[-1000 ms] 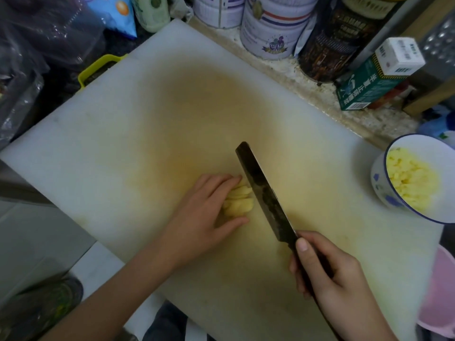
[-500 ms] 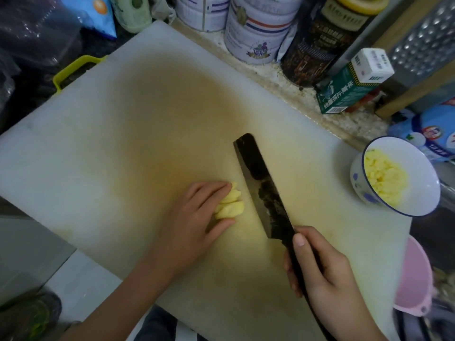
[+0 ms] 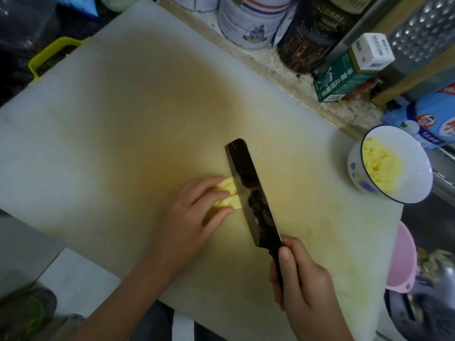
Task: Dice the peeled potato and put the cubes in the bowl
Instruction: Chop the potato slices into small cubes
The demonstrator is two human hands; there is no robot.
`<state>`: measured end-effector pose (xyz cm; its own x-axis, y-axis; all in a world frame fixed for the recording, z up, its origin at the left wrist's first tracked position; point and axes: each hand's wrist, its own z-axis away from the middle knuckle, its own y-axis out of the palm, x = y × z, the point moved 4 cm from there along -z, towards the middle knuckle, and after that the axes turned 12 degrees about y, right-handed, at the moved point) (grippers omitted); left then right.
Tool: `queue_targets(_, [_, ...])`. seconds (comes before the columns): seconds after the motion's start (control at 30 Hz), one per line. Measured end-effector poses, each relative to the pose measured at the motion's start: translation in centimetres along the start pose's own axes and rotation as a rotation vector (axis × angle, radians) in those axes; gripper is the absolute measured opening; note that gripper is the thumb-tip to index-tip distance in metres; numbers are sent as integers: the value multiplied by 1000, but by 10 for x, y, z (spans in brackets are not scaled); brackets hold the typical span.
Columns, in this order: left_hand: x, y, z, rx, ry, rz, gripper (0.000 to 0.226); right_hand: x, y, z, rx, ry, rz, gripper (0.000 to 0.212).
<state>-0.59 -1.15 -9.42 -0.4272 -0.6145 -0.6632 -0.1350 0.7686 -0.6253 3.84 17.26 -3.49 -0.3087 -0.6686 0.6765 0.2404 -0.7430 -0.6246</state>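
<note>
Left hand hiding most potato, right hand covering knife handle

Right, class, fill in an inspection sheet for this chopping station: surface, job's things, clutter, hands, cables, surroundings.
Surface: large white plastic cutting board, stained yellow mid-board.
Job's things: pale yellow potato strips against dark steel cleaver blade; white blue-rimmed bowl holding potato cubes.
Clutter: round tins, green carton, metal grater behind the board.
Hands: left hand pinches the strips; right hand grips the cleaver handle.
Cables: nothing seen.
Surroundings: speckled stone counter.
</note>
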Motion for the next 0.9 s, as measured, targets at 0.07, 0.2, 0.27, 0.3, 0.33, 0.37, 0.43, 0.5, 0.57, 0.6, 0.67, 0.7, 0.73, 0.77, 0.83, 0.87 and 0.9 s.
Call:
queue_targets(0.07, [0, 0, 0, -1, 15, -22, 33, 1, 4, 2, -8, -21, 41, 30])
queue_targets(0.2, [-2, 1, -2, 7, 44, -22, 30, 6, 8, 3, -9, -29, 65, 29])
queue_targets(0.27, [-2, 1, -2, 17, 39, -14, 31, 8, 8, 3, -28, -37, 102, 28])
queue_targets(0.3, [-2, 1, -2, 19, 32, -10, 31, 10, 7, 3, -41, -53, 129, 27])
queue_targets(0.33, [-2, 1, -2, 15, 25, -9, 30, 11, 7, 3, -49, -72, 158, 26])
queue_targets(0.37, [-2, 2, -2, 7, 19, -8, 29, 12, 8, 2, -51, -91, 188, 25])
queue_targets(0.43, [-3, 2, -2, -13, 2, -3, 26, 15, 8, 2, -41, -110, 255, 25])
queue_targets(0.5, [-4, 2, -2, -24, -6, 1, 23, 16, 8, 1, -29, -92, 298, 23])
queue_targets(0.57, [-5, 1, -3, -22, -5, 1, 24, 18, 9, -2, -15, -71, 323, 23])
queue_targets(0.6, [-5, 1, -4, -24, -2, 2, 25, 19, 11, -6, -5, -60, 326, 23])
queue_targets(0.67, [-5, 0, -4, -27, -1, 5, 23, 22, 13, -16, -4, -55, 320, 24])
queue_targets(0.7, [-5, 1, -4, -25, 0, 4, 23, 25, 15, -23, -12, -60, 318, 26])
queue_targets(0.73, [-5, 1, -4, -19, 0, 3, 25, 30, 17, -31, -19, -69, 319, 28])
queue_targets(0.77, [-4, 1, -3, -11, 3, 4, 27, 36, 19, -40, -19, -82, 321, 31])
queue_targets(0.83, [-3, 1, -3, 2, 8, 8, 28, 46, 23, -58, -5, -97, 291, 32])
queue_targets(0.87, [-2, 1, -3, 1, 6, 9, 29, 48, 22, -64, 3, -94, 250, 29])
queue_targets(0.9, [-1, 1, -3, -3, 0, 11, 29, 48, 19, -68, 3, -90, 209, 28])
